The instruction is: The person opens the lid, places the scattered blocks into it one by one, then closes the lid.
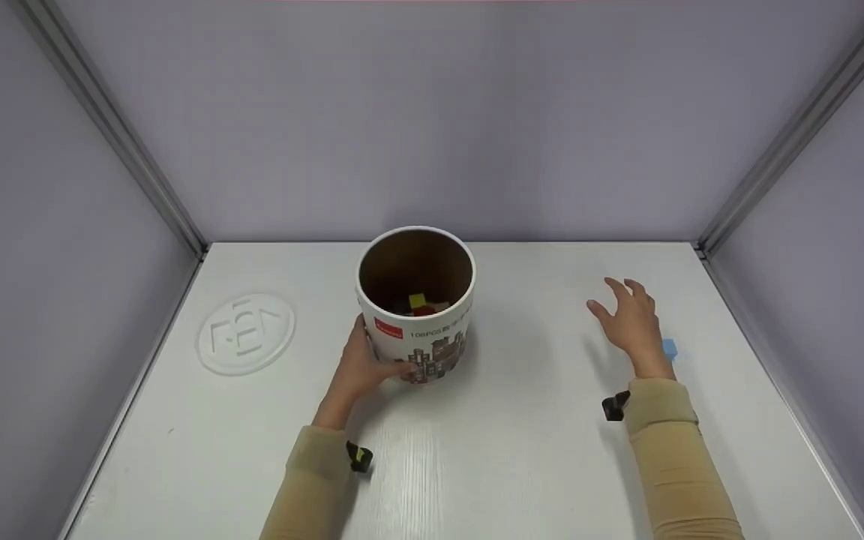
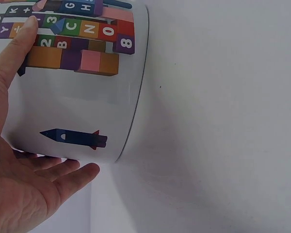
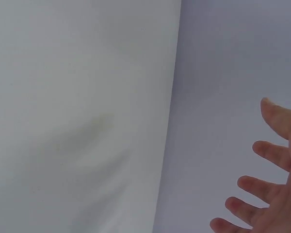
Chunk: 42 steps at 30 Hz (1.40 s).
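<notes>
A white cylindrical tub [image 1: 443, 322] printed with a block city stands open-topped near the middle of the table. Inside it, a yellow block [image 1: 417, 301] and a red piece show low down; the rest is in shadow. My left hand [image 1: 359, 367] grips the tub's lower left side, thumb across the front. In the left wrist view, the tub's side [image 2: 72, 102] bears printed letter blocks and a rocket. Off to the right, my right hand [image 1: 633, 326] hovers over the table with its fingers spread and holding nothing. A small blue block [image 1: 670, 349] lies beside the right wrist, partly hidden.
A round white plate [image 1: 245, 334] with raised or cut shapes lies on the left of the white table [image 1: 492, 450]. Pale grey panels [image 1: 447, 112] wall in the back and both sides. Dark wrist cameras [image 1: 615, 406] sit at the sleeve cuffs.
</notes>
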Available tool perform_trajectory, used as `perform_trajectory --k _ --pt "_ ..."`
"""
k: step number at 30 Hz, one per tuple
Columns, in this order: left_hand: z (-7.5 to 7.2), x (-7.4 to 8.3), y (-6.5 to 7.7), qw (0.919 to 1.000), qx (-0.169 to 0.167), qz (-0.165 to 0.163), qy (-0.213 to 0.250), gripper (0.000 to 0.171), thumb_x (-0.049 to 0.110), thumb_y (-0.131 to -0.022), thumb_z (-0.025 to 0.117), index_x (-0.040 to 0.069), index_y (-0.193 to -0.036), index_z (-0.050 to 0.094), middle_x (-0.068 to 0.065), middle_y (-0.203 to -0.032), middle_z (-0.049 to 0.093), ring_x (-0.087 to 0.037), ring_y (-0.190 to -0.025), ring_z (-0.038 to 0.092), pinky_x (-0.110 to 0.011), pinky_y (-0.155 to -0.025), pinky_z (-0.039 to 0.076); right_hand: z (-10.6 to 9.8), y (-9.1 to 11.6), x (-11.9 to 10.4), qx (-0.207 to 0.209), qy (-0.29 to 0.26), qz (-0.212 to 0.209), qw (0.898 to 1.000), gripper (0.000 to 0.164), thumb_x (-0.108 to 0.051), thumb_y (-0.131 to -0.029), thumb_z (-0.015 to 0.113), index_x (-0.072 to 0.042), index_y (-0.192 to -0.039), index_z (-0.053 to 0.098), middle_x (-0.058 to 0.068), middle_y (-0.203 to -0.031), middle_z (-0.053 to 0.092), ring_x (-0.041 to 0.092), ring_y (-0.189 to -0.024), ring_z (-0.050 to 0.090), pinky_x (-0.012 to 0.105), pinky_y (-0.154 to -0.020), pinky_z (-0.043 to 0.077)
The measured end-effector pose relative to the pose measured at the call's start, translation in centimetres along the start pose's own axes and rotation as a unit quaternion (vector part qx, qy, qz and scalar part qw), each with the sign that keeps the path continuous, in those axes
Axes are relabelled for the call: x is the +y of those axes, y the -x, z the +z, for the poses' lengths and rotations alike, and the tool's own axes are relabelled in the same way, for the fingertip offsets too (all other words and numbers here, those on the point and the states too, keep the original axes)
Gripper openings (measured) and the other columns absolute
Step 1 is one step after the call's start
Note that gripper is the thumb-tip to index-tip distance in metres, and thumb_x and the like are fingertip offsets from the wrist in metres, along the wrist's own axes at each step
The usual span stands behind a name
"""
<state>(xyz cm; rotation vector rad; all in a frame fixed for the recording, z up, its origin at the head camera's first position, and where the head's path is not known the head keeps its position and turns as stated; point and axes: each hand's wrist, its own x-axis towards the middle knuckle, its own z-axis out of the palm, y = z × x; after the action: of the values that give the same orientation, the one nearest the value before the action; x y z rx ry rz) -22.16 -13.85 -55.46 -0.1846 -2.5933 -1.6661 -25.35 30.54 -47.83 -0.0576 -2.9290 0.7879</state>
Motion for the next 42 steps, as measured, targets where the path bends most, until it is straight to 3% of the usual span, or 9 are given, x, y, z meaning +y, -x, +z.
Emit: perform_trajectory --k 10,16,24,31,42 --pt "0.0 0.0 0.1 1.0000 0.001 -0.006 0.007 0.128 0.041 -0.055 0.097 0.013 -0.154 0.020 -0.002 -0.142 0.045 -0.019 -0.133 0.040 -0.041 -0.114 0.030 -1.4 -0.5 3.9 -0.018 0.024 0.073 0.997 0.064 -0.036 -0.101 0.054 0.004 -0.148 0.034 0.038 -0.148 0.020 0.063 -0.130 0.023 0.074 -0.099 0.031" --pt "0.0 0.0 0.1 0.9999 0.000 -0.005 0.012 0.127 0.040 -0.055 0.097 0.014 -0.153 0.021 -0.002 -0.143 0.044 -0.020 -0.134 0.040 -0.043 -0.115 0.030 -1.6 -0.3 5.9 -0.082 0.038 0.106 0.990 0.069 -0.038 -0.102 0.050 0.005 -0.149 0.027 0.042 -0.147 0.012 0.068 -0.127 0.020 0.075 -0.098 0.031" --pt "0.1 0.2 0.1 1.0000 -0.001 -0.004 0.003 0.126 0.039 -0.057 0.096 0.015 -0.154 0.020 0.000 -0.143 0.044 -0.017 -0.134 0.040 -0.040 -0.115 0.030 -1.1 0.1 7.5 -0.177 0.031 0.148 0.972 0.073 -0.038 -0.101 0.048 0.006 -0.151 0.018 0.045 -0.146 0.001 0.071 -0.127 0.015 0.076 -0.101 0.026" --pt "0.1 0.1 0.1 1.0000 0.004 -0.001 -0.001 0.124 0.037 -0.056 0.097 0.013 -0.153 0.022 -0.002 -0.142 0.045 -0.020 -0.132 0.042 -0.042 -0.114 0.031 -0.8 0.8 7.6 -0.216 0.020 0.171 0.961 0.070 -0.034 -0.099 0.052 0.009 -0.148 0.024 0.046 -0.143 0.010 0.066 -0.129 0.019 0.071 -0.105 0.026" --pt "0.1 0.0 0.0 1.0000 0.002 -0.002 -0.003 0.126 0.038 -0.056 0.097 0.013 -0.153 0.021 -0.002 -0.144 0.044 -0.019 -0.134 0.040 -0.041 -0.115 0.030 -0.6 1.8 7.4 -0.217 0.049 0.147 0.964 0.051 -0.014 -0.091 0.054 0.013 -0.133 0.045 0.042 -0.133 0.036 0.058 -0.122 0.037 0.065 -0.099 0.038"
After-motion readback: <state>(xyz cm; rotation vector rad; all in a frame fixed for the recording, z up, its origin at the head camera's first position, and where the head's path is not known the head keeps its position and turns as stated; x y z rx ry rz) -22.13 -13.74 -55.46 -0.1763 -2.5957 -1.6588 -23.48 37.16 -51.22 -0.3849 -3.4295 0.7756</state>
